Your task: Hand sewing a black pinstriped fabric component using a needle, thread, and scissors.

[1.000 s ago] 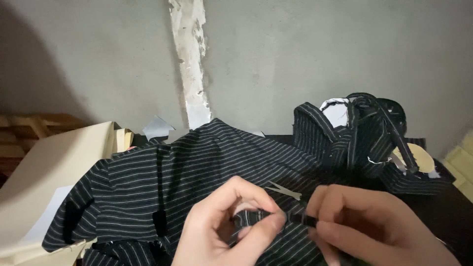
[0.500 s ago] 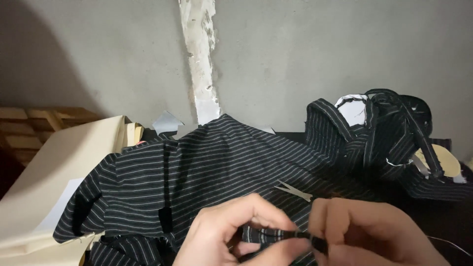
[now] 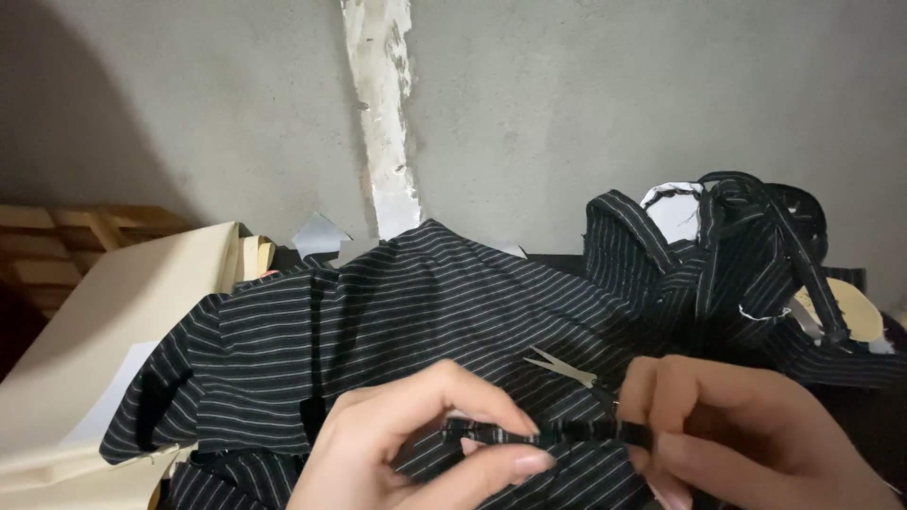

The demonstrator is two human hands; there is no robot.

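Observation:
A black garment with thin white stripes point(image 3: 378, 312) lies spread in front of me. My left hand point(image 3: 416, 444) and my right hand point(image 3: 746, 434) each pinch one end of a narrow striped fabric strip point(image 3: 548, 433), stretched level between them just above the garment. A small pair of thread snips point(image 3: 562, 366) with pale blades rests on the cloth right behind the strip, close to my right fingers.
A heap of the same striped cloth point(image 3: 727, 264) with loose straps sits at the back right. Cream paper sheets point(image 3: 113, 331) lean at the left beside wooden slats point(image 3: 66, 246). A grey concrete wall point(image 3: 567, 104) with a white plaster streak stands behind.
My hands have drawn apart, and the strip, bunched between my fingers before, is now pulled out straight. The view has shifted a little, so my hands sit lower in the frame.

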